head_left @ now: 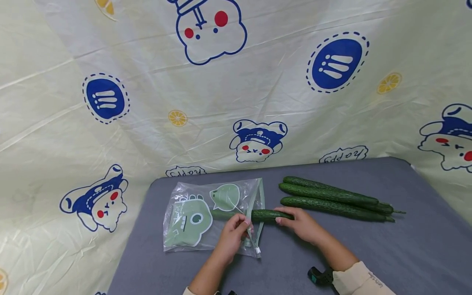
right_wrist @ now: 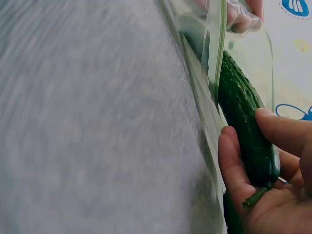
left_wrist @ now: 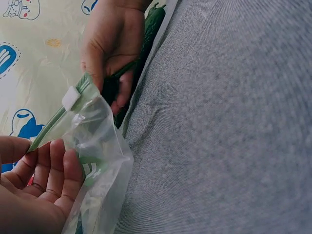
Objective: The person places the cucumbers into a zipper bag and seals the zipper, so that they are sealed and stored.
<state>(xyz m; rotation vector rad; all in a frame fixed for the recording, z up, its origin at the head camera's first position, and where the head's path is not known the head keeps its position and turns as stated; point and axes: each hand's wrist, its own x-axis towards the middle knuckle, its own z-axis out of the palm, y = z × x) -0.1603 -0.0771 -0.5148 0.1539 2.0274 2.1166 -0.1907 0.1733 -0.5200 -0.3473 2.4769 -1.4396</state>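
A clear slider zip bag [head_left: 189, 223] with green cartoon prints lies flat on the table, its mouth facing right. My left hand [head_left: 230, 239] pinches the rim of the bag's mouth between thumb and fingers; the white slider [left_wrist: 71, 98] sits at the near corner. Through the mouth passes a dark green cucumber [head_left: 263, 215], its far part inside the bag and its stem end outside. My right hand [head_left: 304, 225] grips that stem end, thumb on one side and fingers on the other. In the right wrist view the short stem [right_wrist: 256, 196] shows over the palm.
Three more cucumbers [head_left: 333, 208] lie side by side at the right, behind my right hand, stems pointing right. Grey cloth covers the table [head_left: 416, 246]. A pale sheet [head_left: 147, 90] with cartoon prints hangs behind it and at the sides.
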